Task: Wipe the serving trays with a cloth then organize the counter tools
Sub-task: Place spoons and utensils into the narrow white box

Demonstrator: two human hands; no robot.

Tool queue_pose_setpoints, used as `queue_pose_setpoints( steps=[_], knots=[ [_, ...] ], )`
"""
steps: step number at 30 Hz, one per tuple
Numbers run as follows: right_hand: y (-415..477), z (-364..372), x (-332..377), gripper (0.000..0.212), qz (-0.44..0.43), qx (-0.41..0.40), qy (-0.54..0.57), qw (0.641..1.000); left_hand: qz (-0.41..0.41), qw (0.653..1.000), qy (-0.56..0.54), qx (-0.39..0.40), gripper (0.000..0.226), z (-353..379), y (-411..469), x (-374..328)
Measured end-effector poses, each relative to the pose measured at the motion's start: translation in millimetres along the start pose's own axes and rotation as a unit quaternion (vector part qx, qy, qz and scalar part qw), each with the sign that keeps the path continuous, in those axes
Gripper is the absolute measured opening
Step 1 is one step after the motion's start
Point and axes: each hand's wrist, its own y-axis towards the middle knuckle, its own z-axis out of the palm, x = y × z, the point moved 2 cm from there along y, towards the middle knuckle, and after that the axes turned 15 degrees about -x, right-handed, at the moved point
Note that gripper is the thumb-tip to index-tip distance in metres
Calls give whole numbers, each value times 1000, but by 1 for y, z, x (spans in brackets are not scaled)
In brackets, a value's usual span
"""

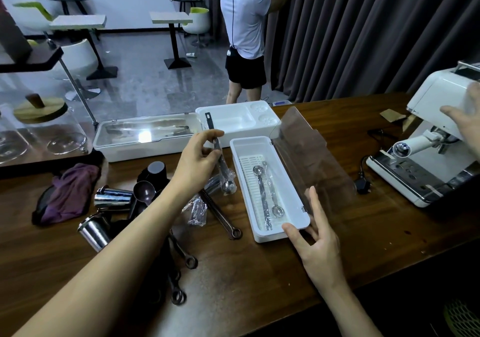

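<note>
My left hand [198, 158] pinches a metal spoon in clear wrap [225, 178] by its handle, just left of the open white tray box [242, 178]. Two wrapped spoons [265, 196] lie inside that box, whose clear lid [309, 160] stands raised. With straight fingers, my right hand [315, 235] touches the box's near right corner. A pile of metal cups [111, 197], black scoops [144, 193] and wrenches [220, 213] lies on the wooden counter [363, 232]. A purple cloth [68, 193] sits at the left.
A closed white box with a clear lid [145, 139] and a white compartment tray [239, 118] stand behind. A white espresso machine [428, 149] is at the right, with another person's hand [465, 118] on it. Someone [246, 37] stands by dark curtains. Glass domes [39, 131] sit at the left.
</note>
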Motion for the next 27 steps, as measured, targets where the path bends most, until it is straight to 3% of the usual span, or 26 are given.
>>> queue_pose_setpoints(
  steps=[4,10,15,18,23,27],
  knots=[
    [-1,-1,0,91,-1,2,7,1000,-32,998,-33,43,37,17,2,-12],
    [0,-1,0,89,-1,1,11,1000,-6,988,62,138,39,66,-1,-19],
    [0,-3,2,89,-5,-1,11,1000,114,942,283,136,43,83,-3,-12],
    [0,-2,1,90,-8,1,7,1000,131,912,361,146,42,80,-5,5],
    [1,-1,1,90,-16,3,2,1000,98,912,359,170,52,79,-8,13],
    [1,-1,2,91,-16,1,4,1000,121,930,313,151,50,74,-5,24]
  ],
)
